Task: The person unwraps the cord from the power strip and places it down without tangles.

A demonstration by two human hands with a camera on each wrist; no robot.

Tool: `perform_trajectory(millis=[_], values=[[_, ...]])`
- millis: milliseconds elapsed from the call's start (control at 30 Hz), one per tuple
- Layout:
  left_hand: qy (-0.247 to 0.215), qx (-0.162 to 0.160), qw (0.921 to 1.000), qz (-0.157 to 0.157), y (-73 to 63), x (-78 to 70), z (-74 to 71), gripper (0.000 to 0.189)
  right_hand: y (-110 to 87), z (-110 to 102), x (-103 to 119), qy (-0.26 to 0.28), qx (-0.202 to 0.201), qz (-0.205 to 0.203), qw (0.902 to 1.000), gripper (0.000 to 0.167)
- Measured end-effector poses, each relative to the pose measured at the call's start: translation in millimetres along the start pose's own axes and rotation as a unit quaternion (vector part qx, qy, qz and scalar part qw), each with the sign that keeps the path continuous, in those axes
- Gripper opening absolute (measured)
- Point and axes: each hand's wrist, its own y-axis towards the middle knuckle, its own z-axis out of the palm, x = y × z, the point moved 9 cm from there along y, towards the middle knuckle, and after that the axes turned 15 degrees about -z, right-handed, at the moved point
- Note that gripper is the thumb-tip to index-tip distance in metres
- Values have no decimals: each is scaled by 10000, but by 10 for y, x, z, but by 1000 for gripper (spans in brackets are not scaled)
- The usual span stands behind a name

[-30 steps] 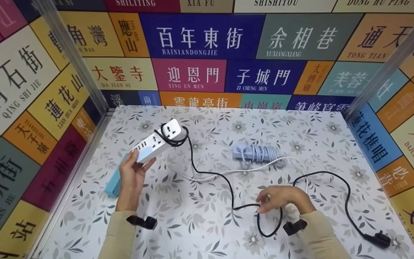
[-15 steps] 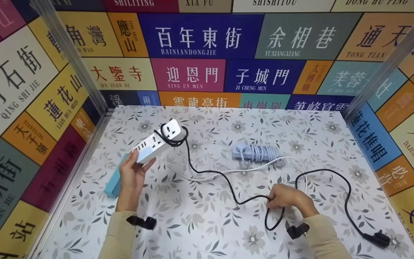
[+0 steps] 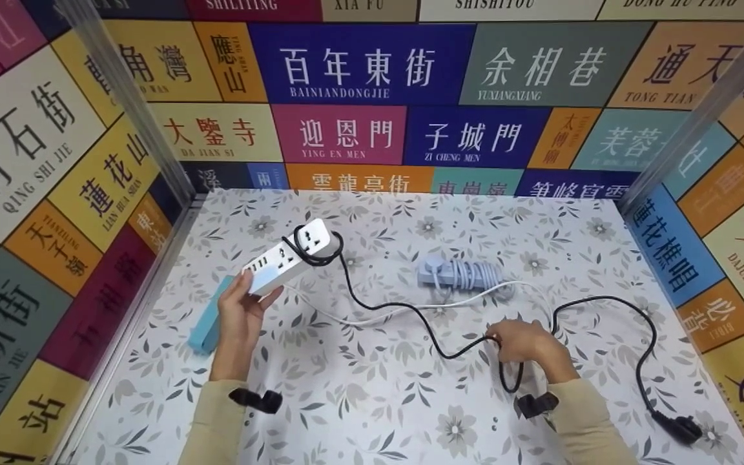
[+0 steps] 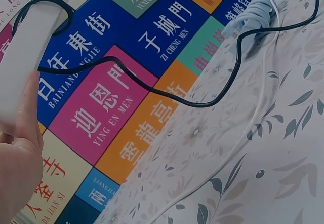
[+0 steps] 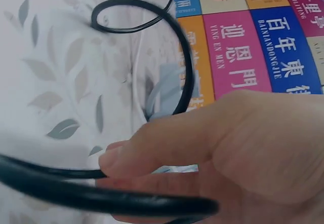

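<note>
My left hand [image 3: 243,320] holds a white power strip [image 3: 267,276] by its near end, tilted up to the right. Black cord [image 3: 404,305] is wound round the strip's far end, then runs in a wavy line to my right hand [image 3: 530,345]. There the thumb and fingers pinch it, and a small loop hangs below them. In the right wrist view the thumb [image 5: 162,143] presses on the cord, with another stretch of it crossing in front. From that hand the cord curves right to a black plug [image 3: 677,426] on the table.
A teal bar-shaped object [image 3: 207,326] lies partly behind my left hand. Further back is a pale blue power strip [image 3: 459,276] wrapped in its own cord. A thin white cord [image 3: 359,321] crosses the patterned tabletop [image 3: 378,420]. Printed panels [image 3: 359,64] enclose the table.
My right hand has moved right and slightly away from me, drawing the black cord along. The loop below it has shrunk. My left hand and the white strip have shifted slightly right.
</note>
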Motion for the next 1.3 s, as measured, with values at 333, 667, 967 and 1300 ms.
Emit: perform_trajectory(millis=[333, 667, 967, 1300], values=[[-65, 50, 10000, 44, -9, 8, -2, 17, 198, -147, 380, -450, -493, -407, 9969, 65], [159, 65, 9998, 103, -7, -11, 1, 23, 367, -156, 748, -215, -632, -842, 9942, 75], [117, 0, 9999, 90, -9, -9, 2, 20, 571, -273, 1063, -107, -1148, -1043, 9878, 62], [182, -30, 9998, 40, -21, -2, -10, 25, 983, -192, 1281, 795, -1909, -1451, 9676, 57]])
